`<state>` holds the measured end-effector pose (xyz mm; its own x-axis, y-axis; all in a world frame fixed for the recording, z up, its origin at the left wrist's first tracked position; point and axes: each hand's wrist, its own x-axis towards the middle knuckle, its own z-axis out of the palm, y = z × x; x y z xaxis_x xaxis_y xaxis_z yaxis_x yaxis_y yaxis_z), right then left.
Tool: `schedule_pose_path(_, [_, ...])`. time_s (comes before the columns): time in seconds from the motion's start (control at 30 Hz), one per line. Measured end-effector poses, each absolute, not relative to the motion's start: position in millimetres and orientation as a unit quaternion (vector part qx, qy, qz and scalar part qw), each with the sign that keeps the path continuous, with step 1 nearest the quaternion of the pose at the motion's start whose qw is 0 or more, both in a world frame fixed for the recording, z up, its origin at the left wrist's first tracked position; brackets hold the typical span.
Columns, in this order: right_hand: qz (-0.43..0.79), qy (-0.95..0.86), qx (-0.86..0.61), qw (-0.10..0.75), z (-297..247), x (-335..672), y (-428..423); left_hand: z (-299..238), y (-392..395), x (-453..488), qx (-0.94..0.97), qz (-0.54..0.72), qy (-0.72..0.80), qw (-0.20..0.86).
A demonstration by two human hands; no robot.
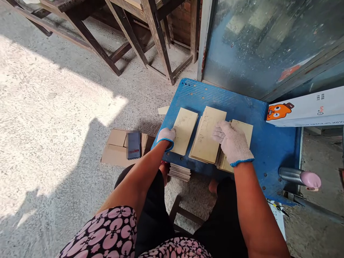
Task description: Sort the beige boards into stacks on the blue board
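Observation:
I sit at a low blue platform (268, 143) with pale thin rectangular boards on it. My left hand (166, 137), in a white knit glove, is curled around the near left edge of the left board stack (185, 129). My right hand (232, 142), also gloved, lies on the seam between the middle stack (205, 134) and the right stack (245, 129), fingers bent and resting on the middle stack's top board. A small pile of the same boards (179, 172) lies on the ground under the platform's edge, between my knees.
A phone (133, 144) lies on flattened cardboard (115, 148) on the concrete floor to the left. Wooden frames (150, 32) stand behind. A glass panel (255, 46) and a white box with an orange cartoon (306, 107) are at right. A pink-capped metal handle (301, 177) sticks out.

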<state>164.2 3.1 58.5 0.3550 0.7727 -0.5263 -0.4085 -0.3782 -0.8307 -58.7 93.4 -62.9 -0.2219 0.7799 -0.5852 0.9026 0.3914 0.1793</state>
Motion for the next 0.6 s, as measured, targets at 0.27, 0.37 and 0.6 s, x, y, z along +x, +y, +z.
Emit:
schedule_pose_path(0.27, [0.543, -0.166, -0.625, 0.536, 58, 164, 2, -52, 87, -59, 0.568, -0.056, 0.779, 0.260])
schedule_pose_path(0.37, [0.543, -0.170, -0.625, 0.534, 58, 165, 2, -44, 85, -55, 0.612, -0.037, 0.743, 0.267])
schedule_pose_path(0.6, [0.541, -0.192, -0.632, 0.520, 57, 169, -3, -34, 20, -55, 0.716, -0.232, 0.549, 0.364])
